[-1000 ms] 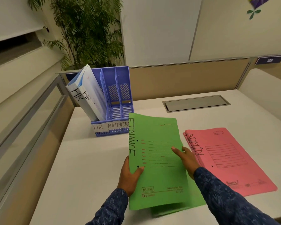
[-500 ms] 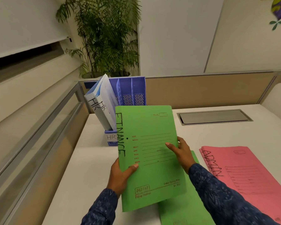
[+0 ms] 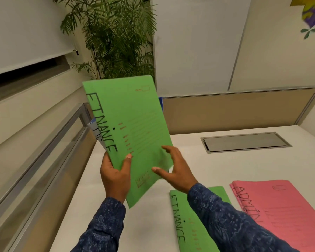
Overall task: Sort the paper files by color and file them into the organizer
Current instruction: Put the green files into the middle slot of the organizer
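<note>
One green paper file — left hand pinching its lower edge, right hand spread open alongside — should be steadied upright before slotting.

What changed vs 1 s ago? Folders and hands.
The held green FINANCE folder went up and toward the back left, now covering the organizer. The left hand still grips its lower left edge; the right hand spread its fingers, loosening. The second green FINANCE folder and the pink ADMIN folders stayed flat on the table.
</note>
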The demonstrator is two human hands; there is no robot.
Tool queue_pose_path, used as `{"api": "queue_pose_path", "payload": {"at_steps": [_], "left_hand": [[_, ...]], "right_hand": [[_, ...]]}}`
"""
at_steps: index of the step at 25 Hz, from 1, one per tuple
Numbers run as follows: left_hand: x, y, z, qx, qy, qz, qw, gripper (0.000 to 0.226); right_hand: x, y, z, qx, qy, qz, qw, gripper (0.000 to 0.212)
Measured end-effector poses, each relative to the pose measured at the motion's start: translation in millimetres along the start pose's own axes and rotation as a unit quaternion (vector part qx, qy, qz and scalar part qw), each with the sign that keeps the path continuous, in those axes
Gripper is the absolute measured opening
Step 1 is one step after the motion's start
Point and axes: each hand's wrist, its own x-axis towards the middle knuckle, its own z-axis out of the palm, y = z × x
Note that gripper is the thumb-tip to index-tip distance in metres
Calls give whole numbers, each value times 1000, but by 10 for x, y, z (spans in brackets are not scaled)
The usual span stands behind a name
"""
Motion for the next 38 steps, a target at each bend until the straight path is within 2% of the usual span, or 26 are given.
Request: {"api": "queue_pose_path", "payload": {"at_steps": [3,6,11,22,32,38], "left_hand": [[146,-31,263,36,80,52,995,37],[231,-79,532,23,112,85,990,41],[429,-289,813,-11,86,81,993,41],[818,-690,1124,34,34,93,994,41],[902,-933,1195,70,25,83,994,46],[872,-984,1179,76,-8,60,995,49]], "right_hand": [[12,27,228,13,-103,-2,995,90],[126,100,380,8,-146,-4,989,105],[456,327,398,-16,-136,7,991,112],[1031,915,434,-66,-143,16,987,97],[1070,1164,522,-63,-117,23,991,88],[1071,1174,487,-83,-119,10,989,85]]}}
